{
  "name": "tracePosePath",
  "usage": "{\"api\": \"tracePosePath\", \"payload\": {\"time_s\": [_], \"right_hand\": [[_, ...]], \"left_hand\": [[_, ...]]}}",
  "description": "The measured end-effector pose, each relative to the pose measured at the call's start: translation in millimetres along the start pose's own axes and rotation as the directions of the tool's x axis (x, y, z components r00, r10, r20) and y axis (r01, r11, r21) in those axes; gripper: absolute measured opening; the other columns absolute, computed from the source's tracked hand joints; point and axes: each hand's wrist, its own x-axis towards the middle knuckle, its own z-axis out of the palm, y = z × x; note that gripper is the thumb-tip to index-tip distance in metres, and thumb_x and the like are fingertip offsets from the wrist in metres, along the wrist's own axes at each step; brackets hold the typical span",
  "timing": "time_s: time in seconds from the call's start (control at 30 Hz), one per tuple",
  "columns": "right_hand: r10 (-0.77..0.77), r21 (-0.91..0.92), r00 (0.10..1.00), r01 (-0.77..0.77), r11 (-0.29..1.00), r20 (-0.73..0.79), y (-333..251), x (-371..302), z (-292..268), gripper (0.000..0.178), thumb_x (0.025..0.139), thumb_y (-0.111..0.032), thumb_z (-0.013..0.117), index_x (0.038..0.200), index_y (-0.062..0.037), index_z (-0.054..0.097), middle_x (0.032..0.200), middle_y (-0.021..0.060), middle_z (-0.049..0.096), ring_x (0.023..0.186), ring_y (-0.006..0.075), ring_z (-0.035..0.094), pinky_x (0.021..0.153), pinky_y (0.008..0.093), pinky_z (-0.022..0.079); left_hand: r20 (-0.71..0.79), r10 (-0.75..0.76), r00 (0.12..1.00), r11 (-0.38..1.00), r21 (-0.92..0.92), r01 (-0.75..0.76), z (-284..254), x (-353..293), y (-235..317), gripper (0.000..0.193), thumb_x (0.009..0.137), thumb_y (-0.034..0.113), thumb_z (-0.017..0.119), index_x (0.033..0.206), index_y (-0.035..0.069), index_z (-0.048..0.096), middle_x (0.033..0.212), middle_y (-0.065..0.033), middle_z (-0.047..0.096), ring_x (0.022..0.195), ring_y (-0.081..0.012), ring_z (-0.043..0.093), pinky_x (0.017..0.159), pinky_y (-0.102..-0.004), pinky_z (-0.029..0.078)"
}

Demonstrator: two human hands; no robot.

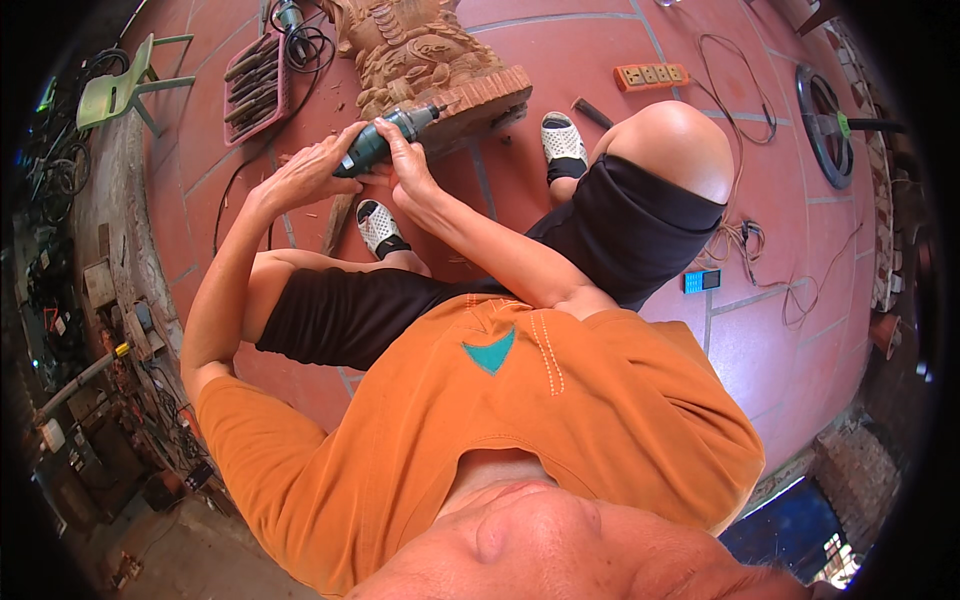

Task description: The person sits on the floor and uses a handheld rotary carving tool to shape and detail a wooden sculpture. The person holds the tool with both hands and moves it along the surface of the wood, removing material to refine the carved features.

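Both my hands are around a dark green die grinder. My left hand is closed at the rear of its body. Nearer the tool's front, my right hand grips it with the thumb laid along the top. The grinder's dark nose and thin bit point right and up, at the lower edge of a carved wooden sculpture. Whether the bit touches the wood I cannot tell. Dense relief covers the sculpture, and its base has a rough reddish-brown edge.
Left of the sculpture lies a pink basket of carving chisels, with another corded power tool above. A green chair stands far left. To the right are an orange power strip, a mobile phone, loose cords and a dark wheel-like ring.
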Motion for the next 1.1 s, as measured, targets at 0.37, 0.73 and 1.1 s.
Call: {"api": "tracePosePath", "payload": {"time_s": [0.37, 0.73, 1.1], "right_hand": [[0.021, -0.016, 1.000, -0.021, 1.000, 0.003, -4, 5, 2, 0.041, 0.085, -0.042, 0.072, 0.098, -0.0050, 0.061, 0.084, 0.0090, 0.067, 0.073, 0.0235, 0.071, 0.065, 0.0425, 0.063], [0.004, -0.008, 1.000, -0.004, 1.000, 0.003, 1, 0, -1, 0.041, 0.086, -0.042, 0.070, 0.099, -0.0048, 0.062, 0.086, 0.0083, 0.068, 0.074, 0.0216, 0.072, 0.064, 0.0407, 0.063], [-0.027, -0.009, 1.000, 0.027, 1.000, -0.010, 3, -8, 1, 0.042, 0.085, -0.044, 0.070, 0.099, -0.0057, 0.062, 0.085, 0.0069, 0.067, 0.074, 0.0196, 0.071, 0.063, 0.0394, 0.063]], "left_hand": [[-0.052, 0.024, 0.998, 0.999, 0.036, -0.022, 4, 1, -6, 0.087, 0.080, 0.023, 0.076, 0.149, 0.008, 0.025, 0.119, -0.0291, 0.058, 0.108, -0.0450, 0.060, 0.092, -0.0496, 0.046], [0.015, -0.017, 1.000, 1.000, 0.010, 0.017, -1, 1, 0, 0.089, 0.079, 0.022, 0.077, 0.151, 0.013, 0.024, 0.127, -0.0258, 0.056, 0.117, -0.0431, 0.056, 0.097, -0.0491, 0.045], [0.001, 0.016, 1.000, 1.000, -0.010, -0.016, 2, 0, -2, 0.093, 0.077, 0.019, 0.078, 0.152, 0.014, 0.024, 0.125, -0.0268, 0.056, 0.114, -0.0439, 0.057, 0.095, -0.0493, 0.046]]}}
